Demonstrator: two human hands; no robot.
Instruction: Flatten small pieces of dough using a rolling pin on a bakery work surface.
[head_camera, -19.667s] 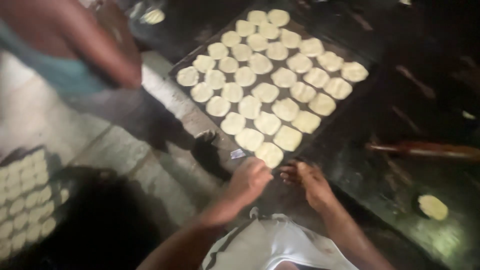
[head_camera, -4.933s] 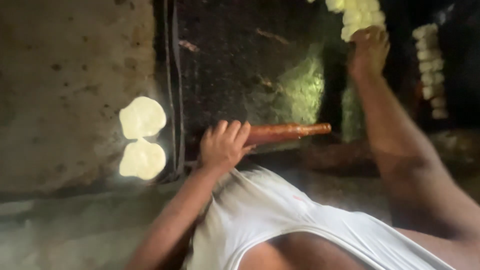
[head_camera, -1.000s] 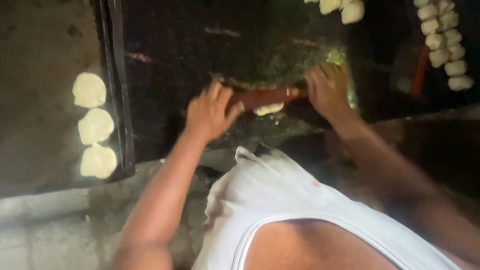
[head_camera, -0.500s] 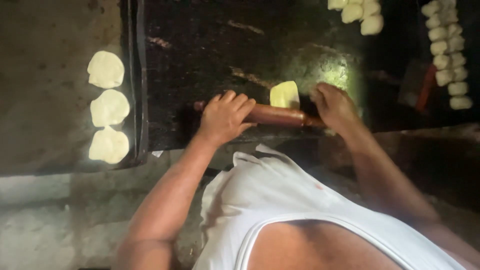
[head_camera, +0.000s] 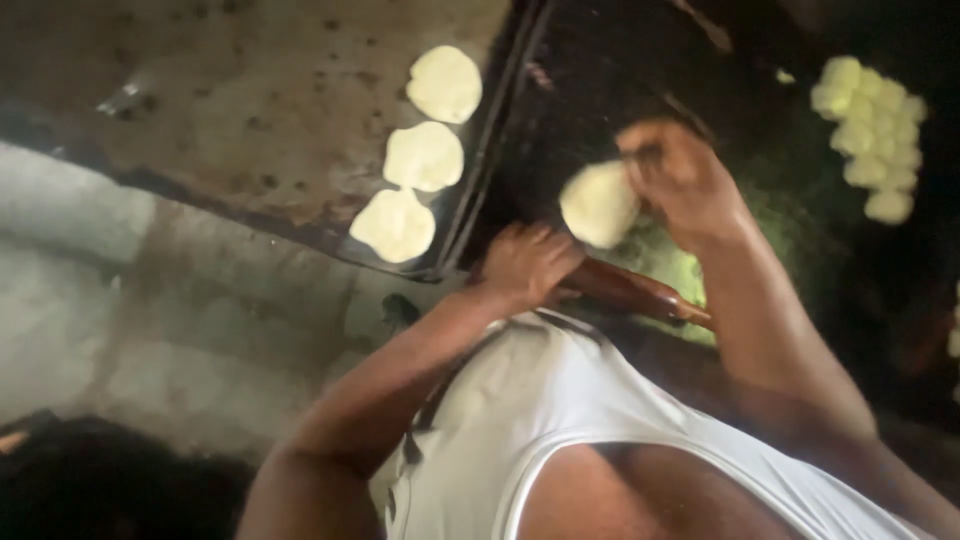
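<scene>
My left hand (head_camera: 525, 265) rests on the left end of a reddish wooden rolling pin (head_camera: 640, 293) that lies on the dark work surface (head_camera: 600, 90). My right hand (head_camera: 680, 175) holds a flattened pale dough disc (head_camera: 598, 203) by its edge, lifted just above the surface. Three rolled dough discs (head_camera: 424, 156) lie in a row on a worn metal tray (head_camera: 260, 110) to the left.
A cluster of several small dough balls (head_camera: 870, 130) sits on the dark surface at the upper right. A grey concrete ledge (head_camera: 150, 320) runs below the tray. My white sleeveless shirt (head_camera: 560, 430) fills the lower middle.
My right hand has left the rolling pin and picked up the flattened disc. The left hand stays on the pin. The view has swung right and tilted.
</scene>
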